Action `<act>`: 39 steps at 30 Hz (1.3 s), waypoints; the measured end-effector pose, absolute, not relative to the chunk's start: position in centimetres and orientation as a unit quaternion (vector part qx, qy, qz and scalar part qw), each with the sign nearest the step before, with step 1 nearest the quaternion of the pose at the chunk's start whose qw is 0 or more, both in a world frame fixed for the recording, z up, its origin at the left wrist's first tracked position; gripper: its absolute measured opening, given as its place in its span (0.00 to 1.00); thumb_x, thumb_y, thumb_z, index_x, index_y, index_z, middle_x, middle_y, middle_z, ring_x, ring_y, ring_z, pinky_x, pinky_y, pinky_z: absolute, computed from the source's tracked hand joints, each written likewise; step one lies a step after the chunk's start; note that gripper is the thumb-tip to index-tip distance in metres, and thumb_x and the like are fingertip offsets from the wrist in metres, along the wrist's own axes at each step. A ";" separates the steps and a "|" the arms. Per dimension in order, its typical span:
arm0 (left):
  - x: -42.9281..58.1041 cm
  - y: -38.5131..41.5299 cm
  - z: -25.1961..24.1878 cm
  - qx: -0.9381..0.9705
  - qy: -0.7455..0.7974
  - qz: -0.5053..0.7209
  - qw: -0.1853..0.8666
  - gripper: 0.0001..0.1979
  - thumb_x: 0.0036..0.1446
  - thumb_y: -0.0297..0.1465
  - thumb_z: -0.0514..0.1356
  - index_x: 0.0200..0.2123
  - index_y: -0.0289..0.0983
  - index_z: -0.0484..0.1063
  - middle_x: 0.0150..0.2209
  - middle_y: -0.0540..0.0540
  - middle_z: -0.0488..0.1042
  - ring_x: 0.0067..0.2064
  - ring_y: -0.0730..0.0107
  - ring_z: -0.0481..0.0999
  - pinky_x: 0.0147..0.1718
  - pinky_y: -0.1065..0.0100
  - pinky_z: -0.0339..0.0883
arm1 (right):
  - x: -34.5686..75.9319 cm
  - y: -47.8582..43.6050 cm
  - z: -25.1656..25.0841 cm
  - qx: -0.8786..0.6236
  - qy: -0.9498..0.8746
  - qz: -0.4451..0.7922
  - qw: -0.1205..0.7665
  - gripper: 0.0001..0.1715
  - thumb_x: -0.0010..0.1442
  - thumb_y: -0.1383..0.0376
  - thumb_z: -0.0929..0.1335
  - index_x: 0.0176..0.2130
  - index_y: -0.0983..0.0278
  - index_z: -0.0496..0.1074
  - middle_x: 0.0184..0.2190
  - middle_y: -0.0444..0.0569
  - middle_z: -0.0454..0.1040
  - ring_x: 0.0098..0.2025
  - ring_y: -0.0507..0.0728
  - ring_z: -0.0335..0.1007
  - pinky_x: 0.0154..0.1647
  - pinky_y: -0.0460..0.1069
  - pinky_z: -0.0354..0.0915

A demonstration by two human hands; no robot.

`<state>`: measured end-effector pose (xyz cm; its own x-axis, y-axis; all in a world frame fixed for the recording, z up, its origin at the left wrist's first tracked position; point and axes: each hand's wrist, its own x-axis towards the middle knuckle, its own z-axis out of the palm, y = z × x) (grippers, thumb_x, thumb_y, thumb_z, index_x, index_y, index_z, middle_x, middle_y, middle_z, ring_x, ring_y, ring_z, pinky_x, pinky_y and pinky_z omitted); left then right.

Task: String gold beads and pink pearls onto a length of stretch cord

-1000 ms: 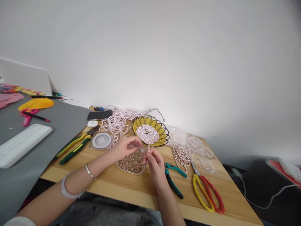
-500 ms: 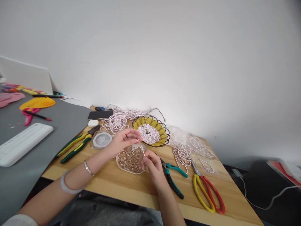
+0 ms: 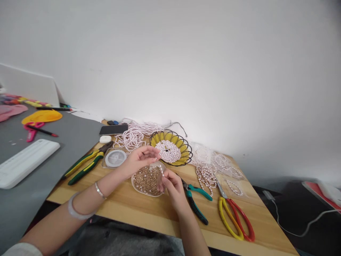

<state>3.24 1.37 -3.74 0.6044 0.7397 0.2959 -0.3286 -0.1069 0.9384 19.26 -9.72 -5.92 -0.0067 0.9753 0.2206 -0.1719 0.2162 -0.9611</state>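
My left hand (image 3: 145, 158) is closed in a pinch over the far edge of a clear tub of gold beads (image 3: 146, 180); a tiny pale bead shows at its fingertips. Between finger and thumb, my right hand (image 3: 172, 185) grips a short beaded strand (image 3: 161, 170) that rises from the fingertips above the tub's right side. Behind both hands stands a yellow basket with black wire loops (image 3: 153, 138), holding pale pink beads (image 3: 168, 152).
Green-and-yellow pliers (image 3: 87, 163), a thread spool (image 3: 115, 158) and a phone (image 3: 113, 129) lie left. Teal pliers (image 3: 197, 202), red-and-yellow scissors (image 3: 236, 217) and bead strands (image 3: 206, 177) lie right. More strands (image 3: 131, 138) are heaped at the back.
The fingers of my left hand have shifted very slightly at the fingertips. My right hand keeps its grip on the strand, nearly still.
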 end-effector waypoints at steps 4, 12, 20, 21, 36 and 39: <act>3.3 1.5 -3.8 0.605 0.176 0.418 0.655 0.13 0.55 0.29 0.70 0.44 0.35 0.75 0.39 0.44 0.81 0.44 0.66 0.80 0.46 0.64 0.75 | 19.3 -9.7 -6.0 -0.396 -0.514 0.485 0.585 0.24 0.64 0.50 0.70 0.24 0.60 0.65 0.18 0.40 0.65 0.23 0.54 0.61 0.28 0.49 0.59; 3.3 1.4 -3.5 0.590 0.153 0.412 0.678 0.15 0.50 0.28 0.74 0.40 0.35 0.74 0.35 0.48 0.77 0.38 0.70 0.78 0.41 0.68 0.73 | 19.4 -9.9 -6.4 -0.365 -0.514 0.507 0.588 0.22 0.65 0.50 0.70 0.26 0.60 0.66 0.19 0.40 0.64 0.23 0.54 0.61 0.28 0.49 0.59; 3.3 1.2 -3.1 0.566 0.134 0.392 0.713 0.16 0.50 0.27 0.75 0.39 0.35 0.74 0.33 0.50 0.77 0.36 0.74 0.78 0.37 0.73 0.73 | 19.6 -9.9 -7.0 -0.336 -0.519 0.515 0.594 0.22 0.65 0.52 0.70 0.26 0.60 0.67 0.18 0.40 0.64 0.24 0.54 0.61 0.27 0.49 0.59; 3.2 1.2 -3.1 0.564 0.136 0.388 0.716 0.16 0.49 0.28 0.75 0.39 0.35 0.74 0.33 0.50 0.77 0.36 0.74 0.78 0.37 0.73 0.73 | 19.6 -9.9 -7.0 -0.337 -0.518 0.515 0.594 0.22 0.65 0.52 0.70 0.26 0.60 0.67 0.18 0.40 0.64 0.24 0.54 0.61 0.27 0.49 0.59; 3.1 1.3 -3.4 0.612 0.131 0.385 0.678 0.13 0.52 0.28 0.73 0.39 0.35 0.74 0.33 0.49 0.76 0.37 0.71 0.76 0.36 0.73 0.70 | 19.6 -9.5 -6.8 -0.340 -0.515 0.513 0.597 0.21 0.66 0.54 0.69 0.25 0.60 0.66 0.18 0.40 0.63 0.23 0.54 0.59 0.28 0.49 0.56; 3.0 1.3 -3.4 0.621 0.129 0.382 0.672 0.13 0.52 0.27 0.73 0.39 0.35 0.75 0.34 0.49 0.76 0.37 0.71 0.76 0.35 0.72 0.70 | 19.5 -9.4 -6.7 -0.336 -0.509 0.517 0.600 0.20 0.66 0.55 0.69 0.25 0.60 0.65 0.18 0.39 0.62 0.23 0.54 0.59 0.28 0.49 0.56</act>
<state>2.97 1.31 -3.37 0.6756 0.6730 0.3010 -0.3532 -0.0629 0.9334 19.49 -9.41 -6.68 -0.0530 0.9630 0.2642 -0.2784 0.2399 -0.9300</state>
